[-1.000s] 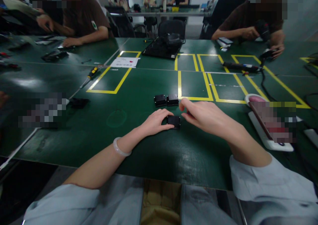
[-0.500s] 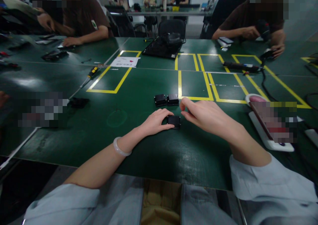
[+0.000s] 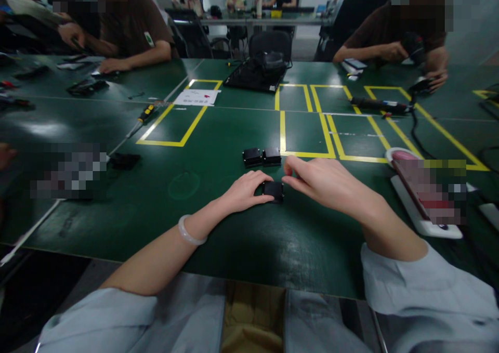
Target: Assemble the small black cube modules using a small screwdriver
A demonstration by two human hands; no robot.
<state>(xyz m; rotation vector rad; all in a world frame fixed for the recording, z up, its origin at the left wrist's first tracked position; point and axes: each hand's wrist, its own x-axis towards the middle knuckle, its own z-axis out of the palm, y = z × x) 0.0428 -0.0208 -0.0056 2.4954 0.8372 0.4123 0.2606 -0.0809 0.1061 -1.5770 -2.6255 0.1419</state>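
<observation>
A small black block-shaped part (image 3: 274,189) lies on the green table in front of me. My left hand (image 3: 246,191) grips it from the left, fingers at its far edge and thumb at its near edge. Close to the block's right side is my right hand (image 3: 323,180), with fingers curled and pinched together. Whatever its fingertips may hold is too small or hidden to make out. Just beyond my hands, two similar black blocks sit side by side, the left one (image 3: 251,156) and the right one (image 3: 272,156).
Yellow tape outlines (image 3: 307,154) mark the table beyond. A phone-like device (image 3: 419,186) rests on a white stand (image 3: 448,232) at right. Further off are a yellow-black screwdriver (image 3: 147,113), a paper sheet (image 3: 197,97) and a black panel (image 3: 249,78). Co-workers sit across the table.
My right hand has lowered very slightly beside the block. My left hand keeps its grip, and the block stays in place.
</observation>
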